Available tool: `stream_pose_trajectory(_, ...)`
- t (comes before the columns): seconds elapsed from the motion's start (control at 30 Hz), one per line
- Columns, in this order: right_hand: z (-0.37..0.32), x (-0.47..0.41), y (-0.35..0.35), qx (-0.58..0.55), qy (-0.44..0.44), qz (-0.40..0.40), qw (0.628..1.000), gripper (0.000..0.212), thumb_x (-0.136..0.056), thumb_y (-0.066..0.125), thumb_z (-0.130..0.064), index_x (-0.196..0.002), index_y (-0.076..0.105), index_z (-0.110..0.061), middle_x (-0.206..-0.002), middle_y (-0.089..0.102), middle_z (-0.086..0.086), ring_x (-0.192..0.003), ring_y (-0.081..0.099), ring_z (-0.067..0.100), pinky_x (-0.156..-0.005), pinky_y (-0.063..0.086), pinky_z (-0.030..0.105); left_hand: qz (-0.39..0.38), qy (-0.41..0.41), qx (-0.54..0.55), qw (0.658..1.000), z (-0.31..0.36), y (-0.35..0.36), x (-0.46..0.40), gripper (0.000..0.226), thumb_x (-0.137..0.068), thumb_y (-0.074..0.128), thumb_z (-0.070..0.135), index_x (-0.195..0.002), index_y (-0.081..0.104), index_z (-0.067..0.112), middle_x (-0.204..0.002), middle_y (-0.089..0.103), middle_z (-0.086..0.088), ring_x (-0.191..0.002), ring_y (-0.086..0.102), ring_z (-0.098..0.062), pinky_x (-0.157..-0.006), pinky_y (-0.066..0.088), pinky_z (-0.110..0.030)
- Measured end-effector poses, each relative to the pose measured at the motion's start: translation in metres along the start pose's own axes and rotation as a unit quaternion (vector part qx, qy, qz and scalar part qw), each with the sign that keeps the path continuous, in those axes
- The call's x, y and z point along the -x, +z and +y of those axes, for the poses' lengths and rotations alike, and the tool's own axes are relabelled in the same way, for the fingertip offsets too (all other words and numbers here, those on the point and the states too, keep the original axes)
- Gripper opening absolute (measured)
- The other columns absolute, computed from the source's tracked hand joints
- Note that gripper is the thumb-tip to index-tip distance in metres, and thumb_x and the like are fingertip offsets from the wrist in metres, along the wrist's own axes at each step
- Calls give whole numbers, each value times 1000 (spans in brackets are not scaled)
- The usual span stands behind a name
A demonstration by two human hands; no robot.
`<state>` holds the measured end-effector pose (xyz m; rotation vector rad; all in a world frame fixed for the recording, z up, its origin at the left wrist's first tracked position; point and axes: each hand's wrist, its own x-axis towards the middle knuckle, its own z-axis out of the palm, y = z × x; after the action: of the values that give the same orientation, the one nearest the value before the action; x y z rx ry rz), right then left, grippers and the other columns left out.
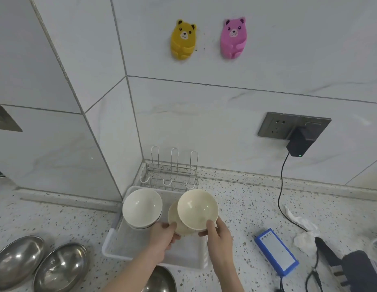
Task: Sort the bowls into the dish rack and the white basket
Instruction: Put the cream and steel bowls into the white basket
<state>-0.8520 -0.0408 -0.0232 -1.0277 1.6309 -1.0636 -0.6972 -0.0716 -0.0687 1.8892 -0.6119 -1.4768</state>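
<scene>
From the camera on the person's head, both hands are working over the white basket point(111, 247), which is sitting on the speckled counter right under them. The right hand point(219, 239) is holding a cream bowl point(197, 208) by its near rim, with the thumb hooked over the edge. The left hand point(163, 237) is pinching the rim of a second cream bowl point(173, 218), which is tucked partly behind the first one, so the two are overlapping and look like they are touching. Just to the left of the left hand, a stack of white bowls point(142, 207) is leaning on its side inside the basket. Past the fingertips, near the wall, the wire dish rack point(173, 175) is standing with nothing in it. Down by the left arm, three shiny metal bowls point(38, 264) are waiting on the counter. I think the person is putting the cream bowls into the basket next to the white ones. To do it well, they should be lowering one bowl at a time, tipping it to lean like the white stack, and only letting go when it is resting steady. Bumping the white stack could be knocking it over.
</scene>
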Motion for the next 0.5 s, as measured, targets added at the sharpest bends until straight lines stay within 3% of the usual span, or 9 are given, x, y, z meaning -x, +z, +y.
stream_pose_trajectory(0.1,-2,-1,5,21,-9,-13,1000,21,-95,48,-16,-98,65,-30,-67,72,-4,-66,67,2,-61,43,25,-16,-15,23,999,4,-3,7,17,-98,48,12,-95,59,-1,-72,69,-21,-42,42,-14,-36,25,-16)
stream_pose_trajectory(0.2,-3,-2,11,53,-23,-25,998,24,-96,47,-18,-113,62,-27,-64,71,-4,-65,68,3,-58,45,21,-34,-38,43,998,10,-7,14,25,-94,45,12,-104,63,-2,-74,70,-20,-40,45,-14,-36,26,-16)
stream_pose_trajectory(0.3,-3,-1,14,102,-30,-38,994,32,-99,45,-22,-129,54,-23,-63,71,-1,-61,67,2,-55,42,15,-57,-61,74,994,12,-12,20,34,-98,42,29,-107,62,3,-78,70,-20,-42,47,-15,-36,26,-19)
stream_pose_trajectory(0.5,-4,1,20,168,-23,-37,985,40,-102,41,-27,-142,41,-19,-68,71,-1,-64,64,6,-58,48,23,-80,-60,91,991,7,-15,23,51,-98,40,51,-110,61,6,-84,72,-18,-46,48,-16,-39,28,-21)
